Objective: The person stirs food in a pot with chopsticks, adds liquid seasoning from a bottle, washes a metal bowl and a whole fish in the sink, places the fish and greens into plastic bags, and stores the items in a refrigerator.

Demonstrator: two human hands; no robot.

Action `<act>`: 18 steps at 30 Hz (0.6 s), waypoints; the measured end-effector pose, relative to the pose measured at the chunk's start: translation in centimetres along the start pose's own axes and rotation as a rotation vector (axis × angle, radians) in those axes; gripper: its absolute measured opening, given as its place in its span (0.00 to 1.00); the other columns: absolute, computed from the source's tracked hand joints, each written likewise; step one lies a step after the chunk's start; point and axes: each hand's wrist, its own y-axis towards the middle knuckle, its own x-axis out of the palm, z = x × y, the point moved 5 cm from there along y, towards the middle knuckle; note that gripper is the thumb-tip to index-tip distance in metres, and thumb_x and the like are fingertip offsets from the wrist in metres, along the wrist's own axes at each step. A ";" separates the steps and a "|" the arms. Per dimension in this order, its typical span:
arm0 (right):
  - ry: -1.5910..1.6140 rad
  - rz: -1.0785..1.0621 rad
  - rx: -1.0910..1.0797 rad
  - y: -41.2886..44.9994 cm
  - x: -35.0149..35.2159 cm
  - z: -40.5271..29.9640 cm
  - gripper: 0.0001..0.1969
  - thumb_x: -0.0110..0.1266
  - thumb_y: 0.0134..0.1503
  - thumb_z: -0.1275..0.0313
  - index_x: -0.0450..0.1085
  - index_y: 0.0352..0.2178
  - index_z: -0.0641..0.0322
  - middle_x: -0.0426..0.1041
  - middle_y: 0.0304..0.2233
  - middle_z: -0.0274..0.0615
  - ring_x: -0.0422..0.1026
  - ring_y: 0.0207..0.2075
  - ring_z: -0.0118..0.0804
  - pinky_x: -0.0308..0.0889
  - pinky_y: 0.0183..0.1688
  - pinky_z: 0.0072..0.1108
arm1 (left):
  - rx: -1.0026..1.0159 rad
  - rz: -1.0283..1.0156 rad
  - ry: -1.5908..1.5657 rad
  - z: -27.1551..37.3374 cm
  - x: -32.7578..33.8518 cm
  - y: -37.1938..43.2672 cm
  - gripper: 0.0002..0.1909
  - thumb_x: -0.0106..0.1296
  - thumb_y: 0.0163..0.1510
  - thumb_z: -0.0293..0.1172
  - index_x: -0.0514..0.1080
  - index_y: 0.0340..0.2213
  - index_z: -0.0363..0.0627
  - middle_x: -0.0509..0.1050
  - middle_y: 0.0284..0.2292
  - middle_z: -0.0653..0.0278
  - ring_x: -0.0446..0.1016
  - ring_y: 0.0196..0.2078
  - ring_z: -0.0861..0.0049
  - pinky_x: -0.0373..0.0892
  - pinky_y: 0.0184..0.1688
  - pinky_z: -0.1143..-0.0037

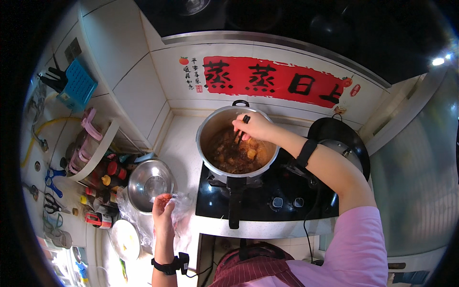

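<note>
My right hand (254, 125) is closed around a pair of dark chopsticks (239, 135), whose lower ends reach into a deep metal pot (201, 143). Brown stew with chunks (233, 154) fills the lower part of this pot, which sits on the left side of a black gas stove, its black handle (235, 204) towards me. Over the counter at the left, my left hand (163, 208) is raised with curled fingers beside clear plastic film (181, 206); whether it grips the film I cannot tell. Just beyond that hand is a shiny steel bowl (150, 184).
A black wok (362, 158) with a metal lid in it is at the stove's right. Sauce bottles (116, 170) and a white plate (125, 240) are on the left. Cables run from my wristbands. A dark range hood (287, 21) hangs above.
</note>
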 end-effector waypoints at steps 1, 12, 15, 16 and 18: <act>0.035 -0.003 -0.027 0.0 0.1 -0.3 0.14 0.43 0.50 0.61 0.65 0.21 0.61 0.68 0.14 0.37 0.68 0.16 0.27 0.61 0.21 0.21 | 0.011 0.006 0.005 0.1 0.2 0.0 0.12 0.40 0.41 0.16 0.64 0.31 0.42 0.65 0.30 0.70 0.62 0.32 0.86 0.57 0.34 0.86; -0.029 -0.172 -0.008 1.1 0.9 0.7 0.13 0.43 0.49 0.61 0.67 0.21 0.58 0.68 0.18 0.45 0.67 0.18 0.41 0.61 0.24 0.30 | 0.011 0.000 -0.018 -0.2 -0.5 -0.6 0.11 0.42 0.42 0.18 0.64 0.32 0.41 0.65 0.30 0.68 0.62 0.36 0.82 0.56 0.41 0.84; -0.248 0.040 -0.146 1.7 -0.7 -0.4 0.13 0.43 0.49 0.61 0.67 0.21 0.59 0.68 0.19 0.45 0.66 0.17 0.44 0.61 0.23 0.30 | 0.015 0.010 -0.014 0.1 -0.4 -0.8 0.11 0.43 0.42 0.18 0.64 0.31 0.41 0.65 0.30 0.68 0.62 0.36 0.83 0.56 0.41 0.84; -0.365 0.137 -0.279 1.9 -1.0 -0.2 0.13 0.44 0.49 0.61 0.66 0.21 0.60 0.68 0.18 0.46 0.65 0.18 0.47 0.61 0.24 0.31 | 0.018 0.016 -0.012 0.2 -0.3 -0.9 0.12 0.42 0.41 0.16 0.64 0.31 0.41 0.65 0.29 0.69 0.62 0.34 0.84 0.57 0.39 0.85; -0.470 0.094 -0.260 2.0 -0.5 1.3 0.12 0.44 0.49 0.61 0.67 0.22 0.59 0.68 0.18 0.46 0.65 0.20 0.47 0.61 0.25 0.29 | 0.021 0.023 -0.008 0.2 -0.4 -1.0 0.12 0.41 0.41 0.15 0.64 0.31 0.41 0.65 0.29 0.70 0.62 0.32 0.85 0.58 0.36 0.86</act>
